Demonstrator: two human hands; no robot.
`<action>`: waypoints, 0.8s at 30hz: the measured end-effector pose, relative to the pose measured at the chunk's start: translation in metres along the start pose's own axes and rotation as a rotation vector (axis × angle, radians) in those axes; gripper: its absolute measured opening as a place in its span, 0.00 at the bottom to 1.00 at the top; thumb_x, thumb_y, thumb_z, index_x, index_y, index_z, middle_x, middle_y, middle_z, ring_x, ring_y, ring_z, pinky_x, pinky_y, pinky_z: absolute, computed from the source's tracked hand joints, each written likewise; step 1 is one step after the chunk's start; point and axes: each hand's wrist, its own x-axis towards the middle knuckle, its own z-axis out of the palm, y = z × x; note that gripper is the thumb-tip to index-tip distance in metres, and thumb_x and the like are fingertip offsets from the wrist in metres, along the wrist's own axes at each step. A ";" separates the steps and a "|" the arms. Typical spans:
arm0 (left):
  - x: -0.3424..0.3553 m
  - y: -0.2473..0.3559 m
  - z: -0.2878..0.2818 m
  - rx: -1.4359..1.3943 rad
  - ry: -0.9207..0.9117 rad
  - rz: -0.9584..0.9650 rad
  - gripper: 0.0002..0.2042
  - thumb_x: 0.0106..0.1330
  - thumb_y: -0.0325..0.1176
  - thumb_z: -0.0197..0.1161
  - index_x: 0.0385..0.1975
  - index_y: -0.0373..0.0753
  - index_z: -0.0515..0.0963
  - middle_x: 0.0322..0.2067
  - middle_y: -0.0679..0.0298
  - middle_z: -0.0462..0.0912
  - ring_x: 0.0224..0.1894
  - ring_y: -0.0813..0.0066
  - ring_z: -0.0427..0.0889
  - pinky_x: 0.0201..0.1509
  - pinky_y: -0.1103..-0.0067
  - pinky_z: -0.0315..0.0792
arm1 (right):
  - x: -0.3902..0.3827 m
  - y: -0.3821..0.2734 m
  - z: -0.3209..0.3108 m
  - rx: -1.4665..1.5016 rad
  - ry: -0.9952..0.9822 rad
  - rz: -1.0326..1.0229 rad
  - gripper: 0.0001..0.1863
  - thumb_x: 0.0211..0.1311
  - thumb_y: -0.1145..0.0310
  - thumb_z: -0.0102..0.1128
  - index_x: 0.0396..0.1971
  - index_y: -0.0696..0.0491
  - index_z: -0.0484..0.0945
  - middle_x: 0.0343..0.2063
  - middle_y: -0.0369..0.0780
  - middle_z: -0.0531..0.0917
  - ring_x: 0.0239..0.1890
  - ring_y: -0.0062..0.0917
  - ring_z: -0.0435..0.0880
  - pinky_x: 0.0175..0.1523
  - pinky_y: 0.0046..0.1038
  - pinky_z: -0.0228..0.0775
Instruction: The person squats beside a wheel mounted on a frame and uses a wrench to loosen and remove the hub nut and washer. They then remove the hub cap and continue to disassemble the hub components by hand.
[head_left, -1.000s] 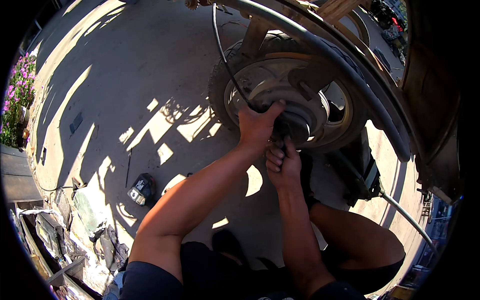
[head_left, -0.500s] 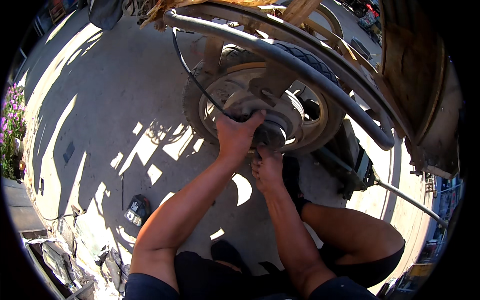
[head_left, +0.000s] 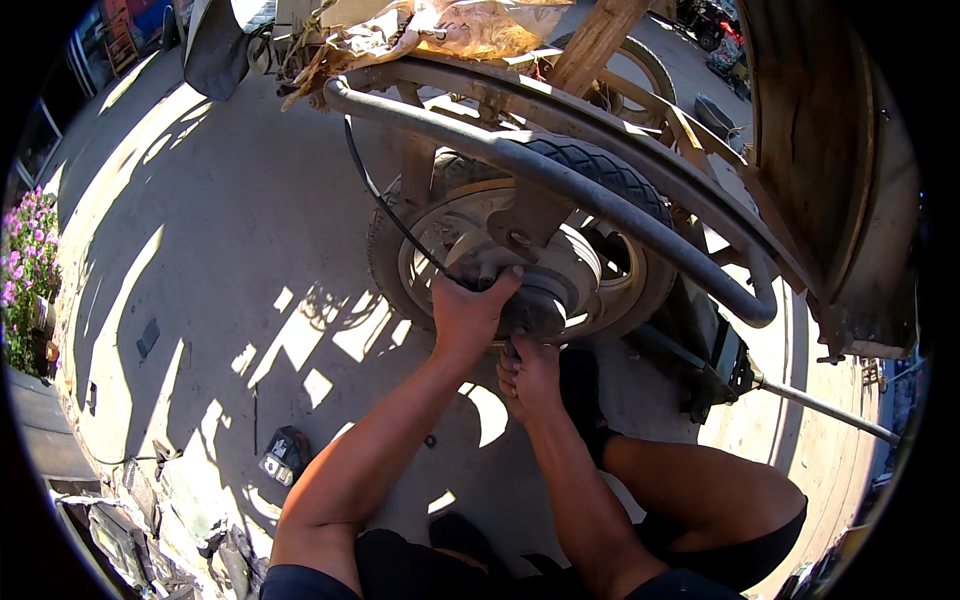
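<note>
A spoked wheel [head_left: 397, 240] with a dark treaded tyre and a dusty metal hub [head_left: 545, 310] hangs in a rusty frame. From the frame a black cable [head_left: 385, 212] runs down to the hub. My left hand [head_left: 465, 315] is closed where the cable meets the hub, its thumb along the hub's near side; its other fingertips are hidden. Just below and to the right, my right hand [head_left: 528, 378] pinches at the hub's lower edge with curled fingers. What lies between those fingertips is too small and shaded to name.
A curved grey pipe [head_left: 600, 195] crosses above the wheel. Right of it a green floor jack [head_left: 715, 365] extends its long handle [head_left: 825, 408]. A black-and-grey battery pack [head_left: 285, 455] lies on the concrete at left, near piled scrap [head_left: 130, 530]. Pink flowers [head_left: 28, 250] stand farther left.
The whole view has tilted up, so the wheel and frame sit lower in the picture. Both hands stay closed at the hub with hardly any shift relative to it.
</note>
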 end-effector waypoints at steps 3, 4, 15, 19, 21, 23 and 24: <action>0.002 -0.010 -0.006 -0.218 0.025 -0.049 0.13 0.54 0.33 0.70 0.33 0.30 0.79 0.29 0.64 0.80 0.28 0.80 0.77 0.33 0.80 0.71 | 0.008 0.008 -0.001 -0.183 -0.033 -0.156 0.15 0.66 0.62 0.50 0.19 0.48 0.64 0.10 0.28 0.59 0.09 0.14 0.54 0.12 0.20 0.43; 0.003 -0.013 -0.008 -0.214 0.030 -0.070 0.14 0.54 0.33 0.70 0.34 0.30 0.78 0.30 0.63 0.80 0.29 0.80 0.77 0.33 0.80 0.72 | 0.010 0.009 -0.002 -0.213 -0.039 -0.193 0.15 0.66 0.62 0.50 0.19 0.48 0.64 0.10 0.28 0.59 0.09 0.14 0.54 0.12 0.20 0.43; -0.001 -0.019 -0.019 -0.219 -0.119 0.052 0.13 0.54 0.34 0.73 0.29 0.32 0.77 0.25 0.68 0.79 0.28 0.82 0.75 0.34 0.82 0.70 | 0.017 0.015 -0.012 -0.224 -0.110 -0.222 0.14 0.66 0.62 0.49 0.20 0.48 0.63 0.10 0.28 0.58 0.09 0.13 0.54 0.12 0.19 0.44; 0.002 -0.021 -0.022 -0.315 -0.158 0.037 0.15 0.56 0.33 0.71 0.36 0.30 0.76 0.29 0.65 0.79 0.31 0.81 0.76 0.36 0.83 0.71 | 0.017 0.013 -0.015 -0.209 -0.117 -0.198 0.13 0.66 0.62 0.49 0.21 0.48 0.64 0.10 0.28 0.59 0.09 0.13 0.55 0.12 0.19 0.45; 0.005 -0.021 -0.020 -0.329 -0.179 0.028 0.15 0.55 0.33 0.72 0.34 0.30 0.76 0.29 0.65 0.79 0.30 0.81 0.76 0.36 0.83 0.71 | 0.014 0.009 -0.017 -0.242 -0.114 -0.232 0.13 0.66 0.62 0.49 0.21 0.47 0.64 0.10 0.28 0.59 0.09 0.13 0.55 0.12 0.18 0.45; 0.006 -0.020 -0.028 -0.278 -0.175 0.009 0.15 0.55 0.34 0.72 0.33 0.30 0.77 0.28 0.65 0.80 0.30 0.81 0.76 0.36 0.83 0.71 | 0.010 0.014 -0.007 -0.247 -0.107 -0.227 0.13 0.66 0.62 0.49 0.21 0.47 0.64 0.10 0.28 0.59 0.09 0.13 0.54 0.12 0.18 0.45; 0.007 -0.014 -0.029 -0.241 -0.177 0.000 0.15 0.54 0.34 0.73 0.32 0.30 0.77 0.28 0.65 0.80 0.30 0.82 0.76 0.36 0.83 0.71 | 0.007 0.010 0.003 -0.242 -0.091 -0.212 0.13 0.67 0.62 0.49 0.21 0.47 0.64 0.10 0.28 0.59 0.09 0.13 0.54 0.12 0.18 0.45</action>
